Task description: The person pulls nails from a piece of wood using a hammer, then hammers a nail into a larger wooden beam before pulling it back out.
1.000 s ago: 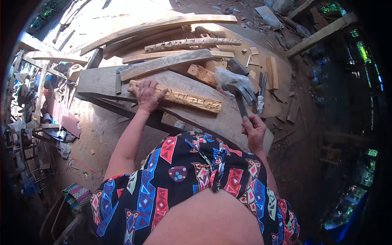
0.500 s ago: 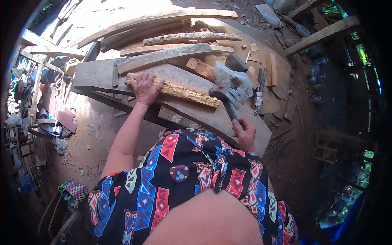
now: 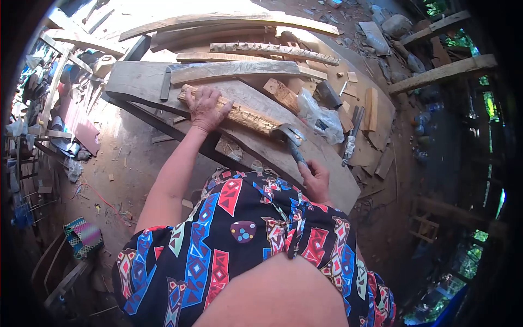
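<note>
Two hands engaged, head view: left hand [image 3: 206, 109] pressed flat on a long pale carved wooden stick [image 3: 248, 116] lying across the grey plank worktop [image 3: 136, 82]. Right hand [image 3: 315, 179] is closed round a dark-handled steel hammer [image 3: 289, 132], whose head meets the stick's near end. Step judged: striking that end; a further blow calls for firm left-hand pressure.

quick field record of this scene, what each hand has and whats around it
left hand: lies on the carved wood piece, fingers spread over it
right hand: grips the hammer by its handle
hammer head: at the carved piece's right end, contact unclear
support: plank bench
nearby: plastic bag, long carved strip
</note>
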Demonstrator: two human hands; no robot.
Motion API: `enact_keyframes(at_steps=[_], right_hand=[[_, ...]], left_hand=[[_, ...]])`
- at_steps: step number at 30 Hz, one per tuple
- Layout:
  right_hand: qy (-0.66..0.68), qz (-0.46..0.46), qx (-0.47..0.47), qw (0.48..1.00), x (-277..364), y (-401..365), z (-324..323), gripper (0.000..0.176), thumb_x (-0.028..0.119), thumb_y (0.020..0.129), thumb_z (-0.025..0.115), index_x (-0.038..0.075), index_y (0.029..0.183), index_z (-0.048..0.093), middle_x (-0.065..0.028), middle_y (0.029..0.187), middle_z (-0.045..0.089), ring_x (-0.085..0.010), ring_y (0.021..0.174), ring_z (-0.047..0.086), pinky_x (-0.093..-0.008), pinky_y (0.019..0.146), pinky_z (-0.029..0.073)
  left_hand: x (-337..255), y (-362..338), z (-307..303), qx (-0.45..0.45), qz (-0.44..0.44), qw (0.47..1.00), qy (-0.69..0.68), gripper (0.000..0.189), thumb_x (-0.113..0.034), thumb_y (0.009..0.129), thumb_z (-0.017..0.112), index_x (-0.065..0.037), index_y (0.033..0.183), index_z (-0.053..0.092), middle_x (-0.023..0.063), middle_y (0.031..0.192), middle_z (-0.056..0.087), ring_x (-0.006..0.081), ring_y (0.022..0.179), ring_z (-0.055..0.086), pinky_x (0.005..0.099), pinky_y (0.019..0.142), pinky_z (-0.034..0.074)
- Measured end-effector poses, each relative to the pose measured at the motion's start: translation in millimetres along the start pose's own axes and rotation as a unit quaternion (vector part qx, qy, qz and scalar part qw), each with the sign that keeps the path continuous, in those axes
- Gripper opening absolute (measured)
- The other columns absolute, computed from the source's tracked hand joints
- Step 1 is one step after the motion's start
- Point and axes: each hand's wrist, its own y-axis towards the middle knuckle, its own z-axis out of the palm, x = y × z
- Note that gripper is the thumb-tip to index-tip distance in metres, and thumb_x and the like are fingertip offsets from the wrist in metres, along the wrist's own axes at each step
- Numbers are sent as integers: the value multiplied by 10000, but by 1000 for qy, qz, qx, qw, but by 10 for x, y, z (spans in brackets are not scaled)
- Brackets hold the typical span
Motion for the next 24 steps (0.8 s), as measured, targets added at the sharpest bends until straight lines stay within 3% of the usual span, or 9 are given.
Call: enact_keyframes(at_steps=[2, 7, 9, 13, 19, 21, 24], right_hand=[[27, 3, 18, 999, 205, -21, -12, 225, 224, 838, 688, 6, 858, 634, 30, 641, 515, -57, 592, 435, -255, 515, 343], [114, -40, 49, 991, 493, 0, 51, 213, 209, 847, 680, 8, 892, 628, 27, 642, 526, -59, 600, 443, -253, 530, 361], [-64, -124, 52, 989, 356, 111, 103, 203, 204, 858, 668, 8, 898, 635, 20, 660, 545, -67, 610, 460, -257, 550, 385], [-116, -62, 82, 988, 334, 290, 143, 198, 195, 860, 664, 6, 913, 640, -1, 680, 567, -76, 621, 482, -265, 567, 405], [93, -47, 123, 987, 716, 191, 230, 204, 184, 849, 666, 1, 932, 631, -29, 661, 559, -83, 626, 484, -264, 565, 394], [-7, -144, 90, 986, 523, 256, 317, 194, 180, 859, 651, 1, 932, 626, -17, 648, 543, -84, 615, 470, -260, 560, 384], [-66, -76, 160, 982, 231, 354, 346, 195, 186, 864, 642, 3, 928, 623, -13, 645, 533, -81, 612, 462, -258, 557, 381]], left_hand=[[20, 0, 16, 33, -9, 999, -27, 434, -530, 741, 602, -133, 914, 617, 54, 1004, 545, 233, 1103, 457, 544, 1054, 137], [5, -6, 29, 15, -12, 1000, -13, 428, -530, 736, 602, -135, 901, 618, 52, 1004, 545, 229, 1105, 453, 539, 1057, 128], [10, -15, 36, 11, -11, 999, -29, 424, -527, 735, 603, -135, 895, 620, 52, 1004, 545, 227, 1104, 455, 541, 1059, 127], [1, -25, 29, 13, -25, 1000, -13, 425, -526, 733, 606, -133, 893, 622, 52, 1006, 545, 226, 1101, 458, 545, 1062, 122], [-9, -16, 1, 23, -36, 999, -18, 430, -523, 719, 614, -132, 896, 624, 55, 1007, 547, 229, 1094, 464, 567, 1067, 117], [9, -27, 46, 13, -29, 999, -13, 430, -520, 716, 614, -131, 900, 627, 56, 1017, 549, 229, 1100, 461, 576, 1066, 124], [-3, -17, 29, 10, -32, 999, -23, 435, -517, 720, 611, -127, 912, 630, 55, 1036, 553, 230, 1111, 456, 583, 1066, 127]])
